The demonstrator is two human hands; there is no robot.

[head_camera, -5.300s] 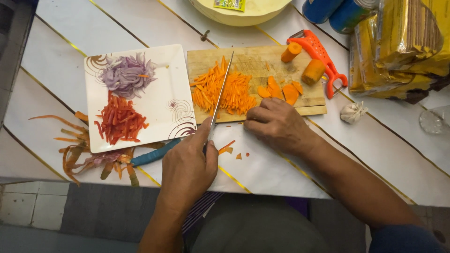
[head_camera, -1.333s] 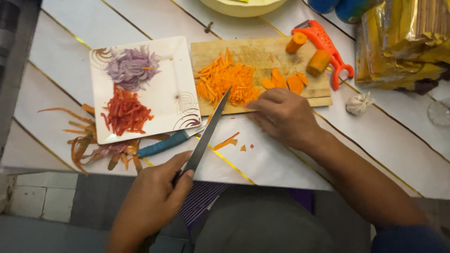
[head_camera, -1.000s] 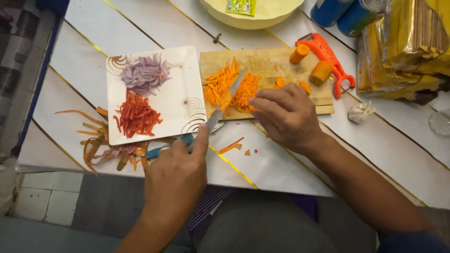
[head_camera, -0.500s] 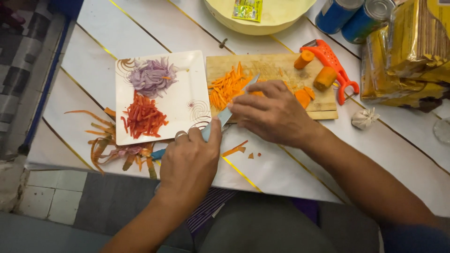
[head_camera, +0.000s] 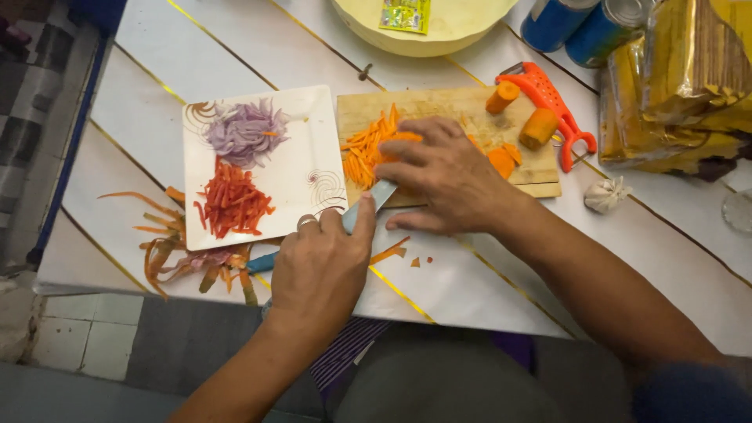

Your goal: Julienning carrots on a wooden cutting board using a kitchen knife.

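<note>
Clearly, with the left hand (head_camera: 321, 270) gripping the knife (head_camera: 368, 205) and the right hand (head_camera: 446, 176) cupped over carrot strips (head_camera: 364, 153) at the cutting board's (head_camera: 439, 106) nine o'clock, fingertips beside the blade risk a nick.

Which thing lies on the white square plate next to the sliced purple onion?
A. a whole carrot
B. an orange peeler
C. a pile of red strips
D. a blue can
C: on the white plate, red strips lie just below the purple onion.
</note>
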